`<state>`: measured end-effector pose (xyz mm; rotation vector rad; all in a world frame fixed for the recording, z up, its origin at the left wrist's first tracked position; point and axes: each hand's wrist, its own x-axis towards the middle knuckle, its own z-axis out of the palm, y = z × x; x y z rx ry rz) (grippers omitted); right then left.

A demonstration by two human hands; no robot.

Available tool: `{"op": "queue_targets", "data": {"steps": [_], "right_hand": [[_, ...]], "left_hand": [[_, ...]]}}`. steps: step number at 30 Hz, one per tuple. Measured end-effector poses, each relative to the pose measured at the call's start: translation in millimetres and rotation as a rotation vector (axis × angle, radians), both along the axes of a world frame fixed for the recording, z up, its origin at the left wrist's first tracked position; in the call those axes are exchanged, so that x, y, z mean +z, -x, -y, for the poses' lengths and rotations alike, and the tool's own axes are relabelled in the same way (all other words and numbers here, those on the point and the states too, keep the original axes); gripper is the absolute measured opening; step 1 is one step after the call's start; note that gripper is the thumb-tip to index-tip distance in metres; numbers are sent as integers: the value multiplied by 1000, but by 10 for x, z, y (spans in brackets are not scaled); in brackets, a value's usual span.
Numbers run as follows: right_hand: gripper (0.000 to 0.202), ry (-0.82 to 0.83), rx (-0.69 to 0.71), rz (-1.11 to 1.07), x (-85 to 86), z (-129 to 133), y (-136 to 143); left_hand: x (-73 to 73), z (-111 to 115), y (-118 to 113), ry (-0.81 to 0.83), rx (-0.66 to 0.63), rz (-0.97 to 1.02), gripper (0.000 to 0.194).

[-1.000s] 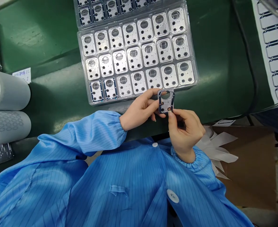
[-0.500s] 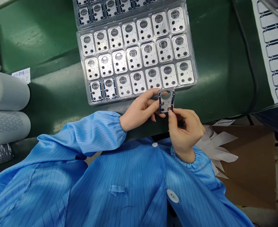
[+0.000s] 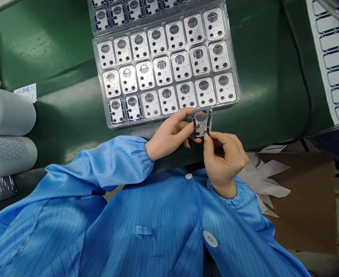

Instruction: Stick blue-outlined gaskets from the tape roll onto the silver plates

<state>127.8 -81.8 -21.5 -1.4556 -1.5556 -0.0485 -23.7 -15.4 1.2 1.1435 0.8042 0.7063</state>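
Note:
A small silver metal plate (image 3: 201,125) with a dark blue border and a round opening is held up in front of me. My left hand (image 3: 172,134) grips its left side between thumb and fingers. At its lower right corner, the thumb and forefinger of my right hand (image 3: 225,159) are closed on it. Just beyond my hands lies a clear plastic tray (image 3: 173,87) with rows of silver plates. Two plates at its near left corner, one of them a bordered plate (image 3: 133,108), have dark blue edges; the others in this tray are plain silver.
A second tray (image 3: 92,17) of blue-edged plates lies behind. White rolls (image 3: 9,111) and a handwritten label (image 3: 28,92) are at left. On the right are a black cable (image 3: 302,73), a sheet of dark frame outlines (image 3: 336,73), and a cardboard box (image 3: 308,200) with white paper strips.
My right hand has shifted slightly left along with the held plate, whose angle has changed a little. My left hand keeps nearly the same place.

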Motion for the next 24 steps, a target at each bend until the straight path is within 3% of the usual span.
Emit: {"op": "queue_targets", "data": {"steps": [8, 13, 18, 24], "right_hand": [[21, -1, 56, 138, 41, 46, -44], [34, 113, 85, 196, 151, 124, -53], [34, 223, 49, 210, 223, 163, -70], [36, 190, 53, 169, 199, 148, -89]], "left_hand": [[8, -12, -2, 32, 18, 2, 32], [28, -8, -9, 51, 46, -16, 31], [14, -5, -11, 47, 60, -28, 32], [6, -17, 4, 48, 40, -7, 37]]}}
